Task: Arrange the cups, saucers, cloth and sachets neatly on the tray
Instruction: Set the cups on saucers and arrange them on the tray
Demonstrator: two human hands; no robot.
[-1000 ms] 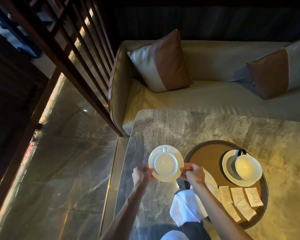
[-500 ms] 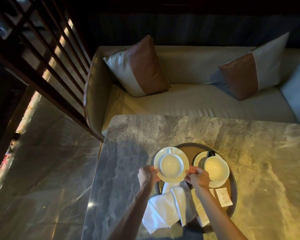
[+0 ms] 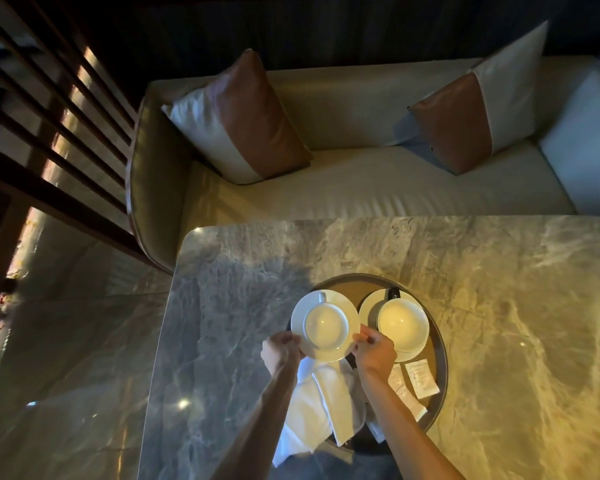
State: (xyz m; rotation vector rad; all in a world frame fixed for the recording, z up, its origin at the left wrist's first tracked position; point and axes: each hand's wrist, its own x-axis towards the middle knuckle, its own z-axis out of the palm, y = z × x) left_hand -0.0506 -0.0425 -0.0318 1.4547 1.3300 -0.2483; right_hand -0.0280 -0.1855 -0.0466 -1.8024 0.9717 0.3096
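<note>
At the near edge of a marble table (image 3: 499,306) sits a round brown tray (image 3: 442,344). Behind the table is a cream sofa (image 3: 361,188) with two brown-and-white cushions (image 3: 243,116). Dark wooden slats (image 3: 49,98) stand to the left above a polished floor (image 3: 66,375).

A white cloth (image 3: 319,403) lies rumpled across the tray's near-left rim and spills onto the table, right under both forearms and the saucer they carry. White sachets (image 3: 421,374) lie at the tray's near right, partly hidden by the right forearm. A second saucer (image 3: 368,306) with a second cup (image 3: 402,322) stands on the tray's far right.

A second ago the carried saucer was over bare table, left of the tray. It is now over the tray's left side, just beside the second saucer.

The saucer (image 3: 298,323) is plain white and level. A white cup (image 3: 326,325) sits upright in its middle, with the handle pointing away. The left hand (image 3: 279,351) pinches the near-left rim and the right hand (image 3: 374,351) pinches the near-right rim. Whether the saucer touches the tray cannot be told.
</note>
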